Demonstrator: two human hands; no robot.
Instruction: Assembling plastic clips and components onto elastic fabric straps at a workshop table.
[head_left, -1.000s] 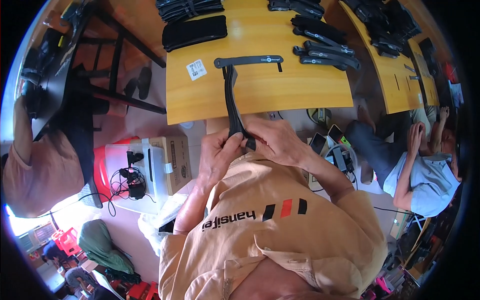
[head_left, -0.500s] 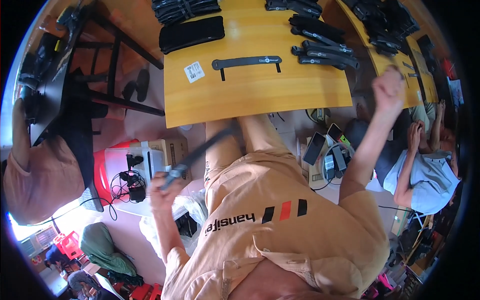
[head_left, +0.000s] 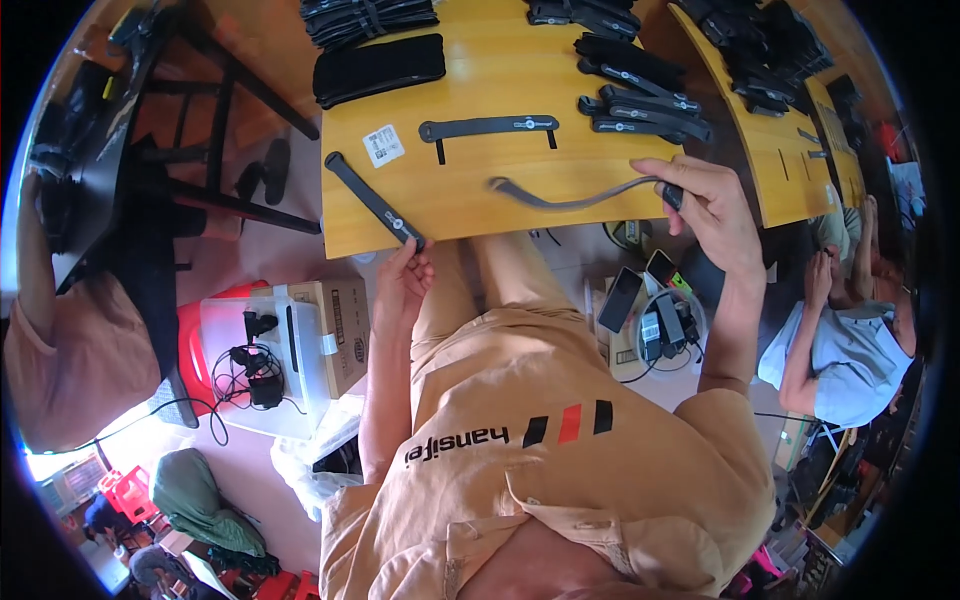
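On the wooden table [head_left: 480, 85], near part: 3 single black straps laid out loose – one slanted at the left edge [head_left: 372, 199], one flat across the middle [head_left: 488, 126], one curved near the front edge [head_left: 570, 196].
1 white label [head_left: 384, 145] beside the slanted strap.
1 flat black pad [head_left: 380, 68] at the back left, 1 stack of black straps [head_left: 368, 17] behind it; pieces in the stack too tight to count.
Cluster of about 5 black straps [head_left: 640, 85] at the right.
2 hands in use: left hand [head_left: 402, 283], right hand [head_left: 703, 207].
1 cardboard box [head_left: 340, 322] and 1 clear plastic bin [head_left: 262, 362] on the floor.
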